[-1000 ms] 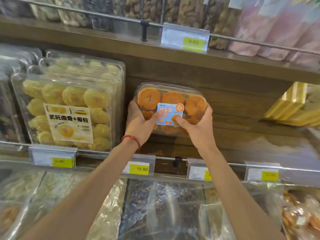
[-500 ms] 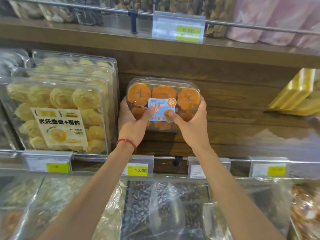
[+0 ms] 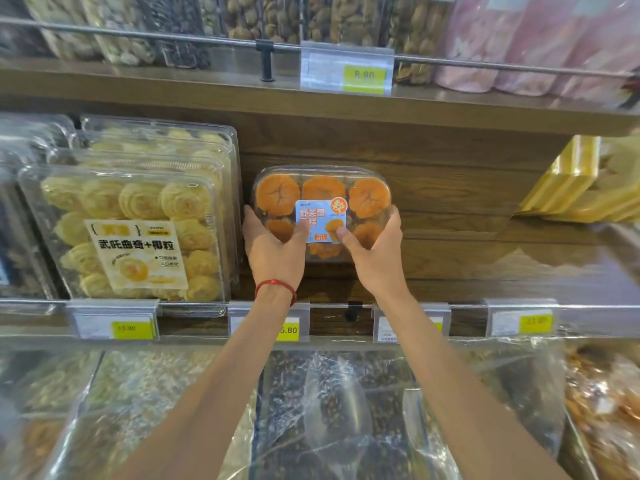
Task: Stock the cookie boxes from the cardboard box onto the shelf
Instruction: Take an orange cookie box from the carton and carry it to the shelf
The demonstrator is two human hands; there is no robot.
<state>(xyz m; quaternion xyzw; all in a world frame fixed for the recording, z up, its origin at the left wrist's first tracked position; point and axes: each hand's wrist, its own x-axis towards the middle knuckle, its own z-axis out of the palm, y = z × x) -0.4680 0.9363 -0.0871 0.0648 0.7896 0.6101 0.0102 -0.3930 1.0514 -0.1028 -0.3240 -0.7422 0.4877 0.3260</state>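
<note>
Head view: both arms reach up and forward to the middle shelf. The left hand, a red string bracelet at its wrist, and the right hand grip the lower half of a clear cookie box from either side. The fingers curl round its edges, and both thumbs press on its front. The box stands upright, facing out, close to the shelf's wooden back wall and just beside a row of yellow cookie boxes. The hands hide its bottom edge, so I cannot tell whether it rests on the shelf.

Its blue label carries white Chinese characters, "舒芙蕾" and below them "糕". The front yellow box reads "曲奇+椰粒". The upper price tag shows "8.80". The price tag under the left forearm shows "5.80", its start covered.

A second ago the box was slanted. Now its top edge is level, and the grip is unchanged.
</note>
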